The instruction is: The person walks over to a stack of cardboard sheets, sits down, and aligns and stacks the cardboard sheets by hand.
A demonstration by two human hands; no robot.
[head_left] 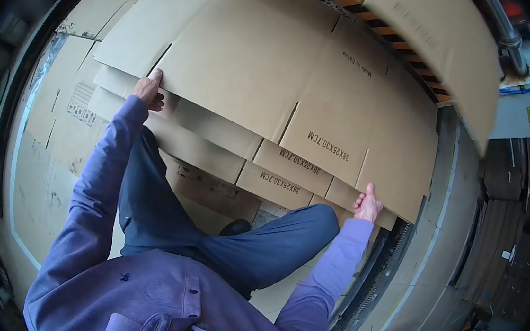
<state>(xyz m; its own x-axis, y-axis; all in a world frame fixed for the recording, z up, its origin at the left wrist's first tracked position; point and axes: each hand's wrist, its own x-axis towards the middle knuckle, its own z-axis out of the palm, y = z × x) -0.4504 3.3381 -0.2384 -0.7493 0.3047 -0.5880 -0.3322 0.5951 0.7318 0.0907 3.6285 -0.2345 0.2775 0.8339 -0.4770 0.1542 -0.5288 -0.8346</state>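
A wide flat cardboard sheet, slotted and printed "38X25X30.7CM" and "Made in China", spreads out in front of me. My left hand grips its near edge at the left, by a slot, with the thumb on top. At the right, my right hand pinches the near edge, thumb above and fingers curled. Below it lie more printed cardboard sheets, fanned out in steps toward my knees. The fingers under the sheet are partly hidden.
An orange-and-black striped bar runs behind the sheet. Another cardboard sheet hangs at the upper right, near a metal pipe. Worn cardboard covers the floor at left. A dark toothed rail passes my right arm, and brown stacks stand far right.
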